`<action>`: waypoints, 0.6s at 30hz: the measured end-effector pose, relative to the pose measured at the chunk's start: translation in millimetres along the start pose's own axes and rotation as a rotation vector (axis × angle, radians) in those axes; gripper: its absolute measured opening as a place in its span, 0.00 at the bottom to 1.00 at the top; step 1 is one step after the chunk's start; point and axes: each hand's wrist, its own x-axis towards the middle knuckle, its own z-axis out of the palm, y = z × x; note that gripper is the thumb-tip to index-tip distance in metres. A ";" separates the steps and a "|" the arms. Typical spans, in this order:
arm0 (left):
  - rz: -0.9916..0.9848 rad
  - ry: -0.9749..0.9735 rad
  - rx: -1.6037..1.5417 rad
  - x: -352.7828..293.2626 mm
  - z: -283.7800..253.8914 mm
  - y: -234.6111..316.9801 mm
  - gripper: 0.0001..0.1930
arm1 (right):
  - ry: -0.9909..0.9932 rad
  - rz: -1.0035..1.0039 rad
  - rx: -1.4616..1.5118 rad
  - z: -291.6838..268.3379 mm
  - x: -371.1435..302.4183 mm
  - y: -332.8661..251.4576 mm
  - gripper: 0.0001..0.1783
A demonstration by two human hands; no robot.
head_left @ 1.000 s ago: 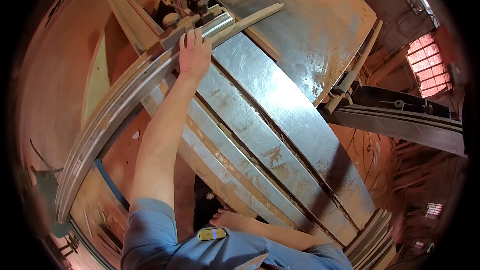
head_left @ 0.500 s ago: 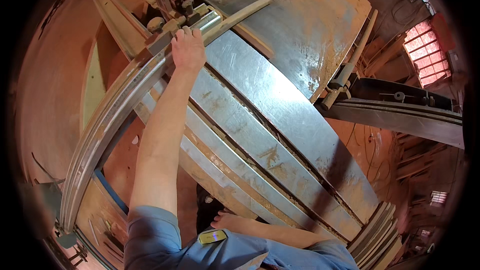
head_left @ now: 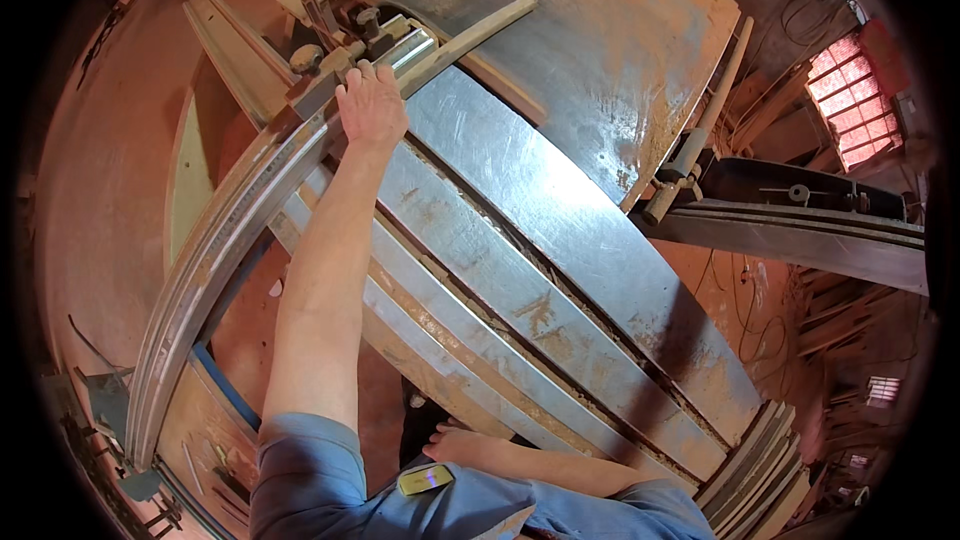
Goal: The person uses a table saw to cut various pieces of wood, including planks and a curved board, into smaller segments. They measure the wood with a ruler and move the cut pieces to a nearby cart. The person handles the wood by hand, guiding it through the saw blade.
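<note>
My left hand (head_left: 373, 108) reaches far across the saw table (head_left: 560, 190), its fingers bent over the metal fence (head_left: 270, 168). A narrow wooden strip (head_left: 480, 35) lies along the fence and runs under this hand, its far end sticking out to the right. The fence clamp (head_left: 345, 35), with knobs and wood blocks, sits just beyond my fingertips. Close to my body, my right hand (head_left: 455, 440) is by the near edge of the table, fingers loosely stretched and apart, holding nothing I can see. My shirt hides part of it.
Stacked wooden strips (head_left: 760, 455) lie at the table's lower right corner. A dusty metal surface (head_left: 600, 50) extends at the back, with a long wooden stick (head_left: 715, 110) on its right edge. A metal beam (head_left: 800, 240) juts right. Wood pieces (head_left: 845, 320) are piled beyond.
My view has shifted slightly. My left hand stays at the fence, its fingers a little more spread. The strip's far end sits slightly more to the left. My right hand has hardly moved.
</note>
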 end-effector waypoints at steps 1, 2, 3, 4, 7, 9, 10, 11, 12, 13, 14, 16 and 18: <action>0.001 -0.011 0.005 -0.1 -4.3 1.6 0.17 | -0.015 0.003 0.002 0.4 1.5 0.2 0.13; 0.002 -0.021 0.010 -0.4 -7.3 3.1 0.16 | -0.009 -0.002 -0.005 1.0 1.5 0.1 0.13; 0.004 -0.017 0.008 -0.8 -8.2 4.4 0.16 | -0.002 -0.006 -0.011 1.5 1.3 -0.1 0.12; 0.004 -0.017 0.008 -1.7 -6.8 3.0 0.16 | 0.002 -0.014 -0.016 0.2 1.6 -0.4 0.12; 0.005 0.017 -0.022 -2.7 -3.7 -0.2 0.20 | -0.022 0.007 0.002 -3.7 1.8 -2.2 0.11; 0.010 0.022 -0.022 -4.0 -4.1 0.3 0.21 | -0.009 -0.003 0.001 -1.9 2.3 -1.4 0.11; 0.012 0.011 -0.007 -3.7 -6.6 1.4 0.20 | -0.002 -0.007 -0.001 -1.6 2.3 -0.8 0.11; 0.014 0.000 0.008 -3.6 -8.1 2.0 0.19 | 0.003 0.008 -0.008 -0.6 2.5 -1.0 0.11; 0.017 -0.005 0.005 -3.6 -8.3 1.7 0.19 | 0.008 0.023 -0.014 1.3 2.7 -1.8 0.11; 0.018 -0.007 -0.001 -3.3 -8.9 1.2 0.19 | 0.012 0.040 -0.023 1.4 1.9 -2.1 0.11; 0.019 -0.011 -0.006 -3.1 -9.2 0.8 0.19 | 0.014 0.034 -0.029 1.3 1.7 -2.1 0.11; 0.019 -0.001 -0.006 -3.3 -8.1 1.3 0.19 | 0.018 0.022 -0.041 -0.2 1.9 -2.7 0.11; 0.015 -0.002 -0.004 -2.6 -5.5 0.5 0.19 | -0.002 0.044 0.008 -3.1 3.0 -2.7 0.12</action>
